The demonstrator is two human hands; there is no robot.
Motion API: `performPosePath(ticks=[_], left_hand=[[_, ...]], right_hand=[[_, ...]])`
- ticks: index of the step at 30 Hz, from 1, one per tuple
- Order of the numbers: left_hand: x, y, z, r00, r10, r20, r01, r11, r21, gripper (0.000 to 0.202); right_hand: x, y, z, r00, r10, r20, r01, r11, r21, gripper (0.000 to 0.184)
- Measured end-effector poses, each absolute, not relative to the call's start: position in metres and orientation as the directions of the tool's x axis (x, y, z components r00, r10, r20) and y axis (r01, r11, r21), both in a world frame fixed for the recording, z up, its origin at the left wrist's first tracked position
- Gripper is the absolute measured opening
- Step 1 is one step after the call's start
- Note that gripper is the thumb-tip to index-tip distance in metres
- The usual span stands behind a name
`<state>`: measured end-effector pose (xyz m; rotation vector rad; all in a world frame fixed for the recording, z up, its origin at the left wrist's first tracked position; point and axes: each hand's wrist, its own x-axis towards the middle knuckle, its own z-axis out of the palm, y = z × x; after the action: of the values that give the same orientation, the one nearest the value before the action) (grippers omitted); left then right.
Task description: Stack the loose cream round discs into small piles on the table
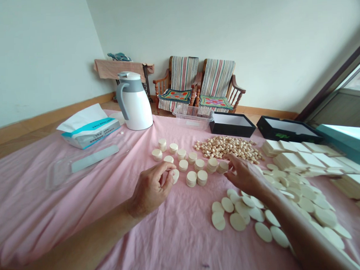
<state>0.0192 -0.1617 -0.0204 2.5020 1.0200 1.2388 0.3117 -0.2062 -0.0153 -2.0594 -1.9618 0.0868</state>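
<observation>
The left hand (pixel 149 189) pinches a cream disc (pixel 175 175) between thumb and fingers, with open pink cloth (pixel 66 203) stretching beside it. The right hand (pixel 243 177) angles forward, its fingers (pixel 231 161) pressed together against a short stack of discs (pixel 223 166), loose discs (pixel 237 222) just below.

Pale plastered walls (pixel 238 41), wooden skirting board (pixel 45 119), two wooden armchairs (pixel 183 75) with striped covers, towel-draped stand (pixel 117 69), dark-framed window (pixel 345 84) at right
</observation>
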Motion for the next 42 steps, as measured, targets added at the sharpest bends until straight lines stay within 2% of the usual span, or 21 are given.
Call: performPosePath(ticks=[7,15,24,33,42], left_hand=[[0.02,-0.162,-0.018,0.423,0.642,0.639,0.497,-0.754,0.429,0.011],[0.02,-0.162,-0.019,0.421,0.643,0.64,0.506,-0.752,0.422,0.011],[0.02,-0.162,-0.02,0.427,0.653,0.626,0.511,-0.745,0.429,0.013],[0.02,-0.162,-0.02,0.428,0.641,0.638,0.497,-0.756,0.426,0.011],[0.02,-0.162,-0.02,0.432,0.642,0.633,0.503,-0.754,0.421,0.011]], right_hand=[[0.31,-0.206,-0.016,0.032,0.984,0.175,0.964,0.016,-0.265,0.036],[0.306,-0.2,-0.021,-0.048,0.929,0.367,0.957,0.148,-0.249,0.034],[0.304,-0.194,-0.027,-0.053,0.927,0.372,0.948,0.163,-0.272,0.037],[0.322,-0.198,-0.01,0.062,0.9,0.432,0.895,0.142,-0.423,0.044],[0.311,-0.196,-0.019,0.033,0.928,0.372,0.912,0.125,-0.391,0.039]])
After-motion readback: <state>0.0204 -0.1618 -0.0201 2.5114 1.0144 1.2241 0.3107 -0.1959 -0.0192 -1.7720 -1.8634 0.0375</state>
